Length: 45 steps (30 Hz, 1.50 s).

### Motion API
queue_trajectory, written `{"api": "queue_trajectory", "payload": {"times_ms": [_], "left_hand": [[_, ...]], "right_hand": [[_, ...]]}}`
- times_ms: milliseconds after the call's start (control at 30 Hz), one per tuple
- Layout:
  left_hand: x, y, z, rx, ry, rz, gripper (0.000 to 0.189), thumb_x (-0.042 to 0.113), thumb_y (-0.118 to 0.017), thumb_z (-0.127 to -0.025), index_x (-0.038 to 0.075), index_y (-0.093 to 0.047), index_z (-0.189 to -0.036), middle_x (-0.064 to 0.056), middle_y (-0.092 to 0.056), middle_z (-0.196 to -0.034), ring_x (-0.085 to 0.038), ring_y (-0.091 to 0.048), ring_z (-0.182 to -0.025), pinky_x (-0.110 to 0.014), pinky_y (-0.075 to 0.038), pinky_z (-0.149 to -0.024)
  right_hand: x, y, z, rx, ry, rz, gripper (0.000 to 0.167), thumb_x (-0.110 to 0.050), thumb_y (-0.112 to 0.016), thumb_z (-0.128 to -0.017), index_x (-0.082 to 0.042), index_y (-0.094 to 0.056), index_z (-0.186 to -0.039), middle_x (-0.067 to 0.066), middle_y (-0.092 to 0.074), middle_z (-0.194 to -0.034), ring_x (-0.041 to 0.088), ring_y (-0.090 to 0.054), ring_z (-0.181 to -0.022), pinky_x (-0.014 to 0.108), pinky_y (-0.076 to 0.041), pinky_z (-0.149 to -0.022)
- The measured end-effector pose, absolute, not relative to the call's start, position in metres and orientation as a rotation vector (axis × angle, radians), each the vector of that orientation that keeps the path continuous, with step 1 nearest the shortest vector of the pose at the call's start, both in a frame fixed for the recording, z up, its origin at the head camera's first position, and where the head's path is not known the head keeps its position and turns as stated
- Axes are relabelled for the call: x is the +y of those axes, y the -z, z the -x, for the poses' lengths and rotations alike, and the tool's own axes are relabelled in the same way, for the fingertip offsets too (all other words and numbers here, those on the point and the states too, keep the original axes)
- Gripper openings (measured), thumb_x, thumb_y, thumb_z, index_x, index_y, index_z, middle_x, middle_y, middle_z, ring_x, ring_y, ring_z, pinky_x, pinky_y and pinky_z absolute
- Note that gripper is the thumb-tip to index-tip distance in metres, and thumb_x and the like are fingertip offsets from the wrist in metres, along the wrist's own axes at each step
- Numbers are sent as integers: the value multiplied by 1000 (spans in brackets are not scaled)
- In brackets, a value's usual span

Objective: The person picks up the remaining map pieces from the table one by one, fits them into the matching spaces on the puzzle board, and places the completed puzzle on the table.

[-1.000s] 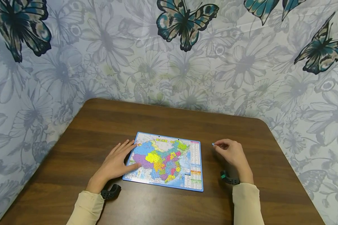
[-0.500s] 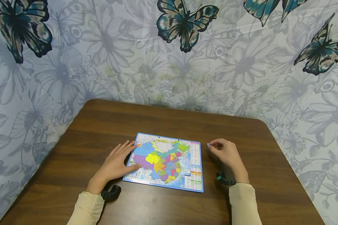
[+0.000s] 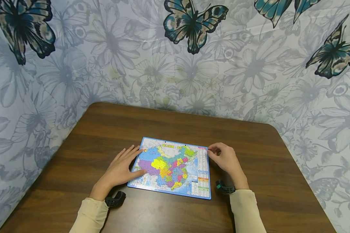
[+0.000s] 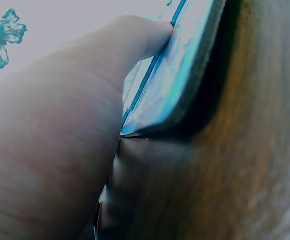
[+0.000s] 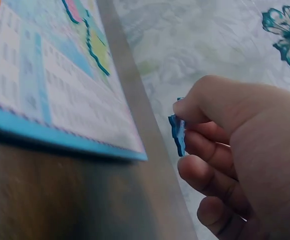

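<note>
A map puzzle board (image 3: 169, 150) with a blue border and brightly coloured regions lies flat on the table. My left hand (image 3: 119, 170) rests on its left edge, fingers spread, with the thumb over the map's lower left; the left wrist view shows that thumb (image 4: 140, 37) on the board's surface. At the upper right corner of the board is my right hand (image 3: 226, 158). Between thumb and fingers it pinches a small blue puzzle piece (image 5: 178, 134) with a jagged outline, seen nearly edge-on in the right wrist view and mostly hidden by the fingers in the head view.
The brown wooden table (image 3: 163, 213) has rounded far corners. Behind it stands a wall (image 3: 151, 74) covered in pale flowers and dark teal butterflies. A black band (image 3: 115, 199) sits on the left wrist and another black band (image 3: 225, 187) on the right.
My right hand has moved left with the puzzle piece, from beside the board to its upper right corner. My left hand has stayed in place on the board.
</note>
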State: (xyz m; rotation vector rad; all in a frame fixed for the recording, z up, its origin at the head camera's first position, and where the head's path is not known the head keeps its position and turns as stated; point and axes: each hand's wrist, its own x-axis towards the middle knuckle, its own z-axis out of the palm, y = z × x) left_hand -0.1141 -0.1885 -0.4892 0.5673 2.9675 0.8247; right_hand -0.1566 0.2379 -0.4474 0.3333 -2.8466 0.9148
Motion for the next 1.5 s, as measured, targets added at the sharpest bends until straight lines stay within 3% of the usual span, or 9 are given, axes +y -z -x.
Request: {"api": "queue_trajectory", "payload": {"times_ms": [767, 1500], "left_hand": [[-188, 490, 112, 2974, -832, -567, 91, 62, -73, -86, 10, -47, -155, -14, -40, -164, -36, -28, -155, -58, -15, -127], [-188, 491, 112, 2978, -799, -569, 91, 66, -70, -87, 12, -46, -156, -12, -39, -165, -35, -28, -156, -57, -16, -127]], "right_hand": [[196, 462, 154, -2771, -905, -446, 8, -19, -77, -93, -15, -76, -100, -2, -72, -97, 11, -59, -77, 28, -47, -65], [169, 481, 151, -2807, -927, -498, 7, -23, -79, -93, -22, -72, -95, -12, -67, -85, 5, -53, -67, 24, -45, -60]]}}
